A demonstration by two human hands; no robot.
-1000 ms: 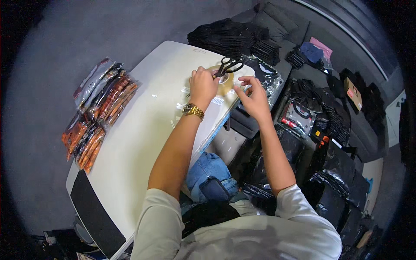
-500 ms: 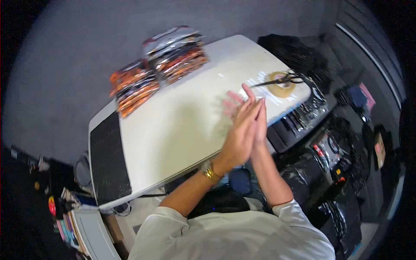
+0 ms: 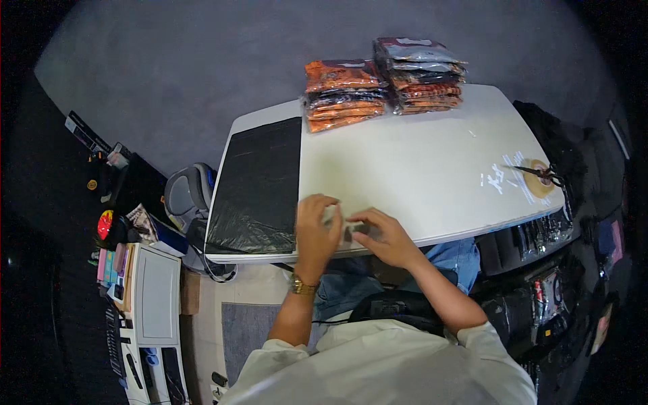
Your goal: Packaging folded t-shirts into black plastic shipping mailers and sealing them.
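My left hand [image 3: 318, 229], with a gold watch [image 3: 304, 286] on its wrist, is above the table's near edge, beside a flat black plastic bag [image 3: 260, 182]. Its fingers are loosely bent, apart from the thumb. Just to its right is my right hand [image 3: 385, 237], fingers curved towards the left one and the thumb apart. I see nothing held in either hand, and a small gap separates them. The white table [image 3: 405, 169] lies beneath. At its far edge stand two piles of clear-wrapped folded packs, one mostly orange [image 3: 345, 98], one grey on top [image 3: 422, 74].
Black-handled scissors [image 3: 540, 173] lie over a roll of tape [image 3: 538, 189] at the table's right end, near white strips [image 3: 495, 179]. Black plastic-wrapped items [image 3: 520, 304] are heaped at right. A white cabinet [image 3: 156, 290] and a grey chair-like object [image 3: 185, 192] stand at left.
My hands were pressed together palm to palm; now they are apart and lower, over the table's near edge. The view has turned left, showing more of the black plastic bag and cabinet.
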